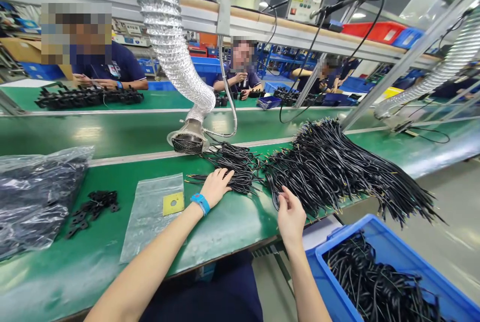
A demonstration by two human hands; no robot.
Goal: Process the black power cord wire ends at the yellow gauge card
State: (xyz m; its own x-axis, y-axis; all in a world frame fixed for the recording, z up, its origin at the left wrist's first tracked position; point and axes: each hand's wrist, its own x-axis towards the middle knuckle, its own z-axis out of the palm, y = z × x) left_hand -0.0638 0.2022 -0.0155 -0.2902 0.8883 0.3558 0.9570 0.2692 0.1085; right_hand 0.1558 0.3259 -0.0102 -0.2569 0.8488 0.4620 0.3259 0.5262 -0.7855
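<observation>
My left hand [216,185], with a blue wristband [201,203], lies with its fingers outstretched on a small heap of folded black cables [243,178]. At the near left edge of the large pile of black cables [322,167] is my right hand [292,216]. Its thumb and forefinger are pinched at a looped black cable [273,193]; the exact contact is partly hidden. Bare, light-coloured wire ends stick out of both heaps. Left of my left hand, a clear zip bag [150,212] lies flat, with a yellow square plate [173,203] that has a hole.
A fume duct [165,37] hangs over the green bench, its round hood [187,137] behind the small heap. Small black parts [93,207] and a bag of dark parts [33,197] lie left. Below right stands a blue bin [326,262] of cables. Co-workers sit opposite.
</observation>
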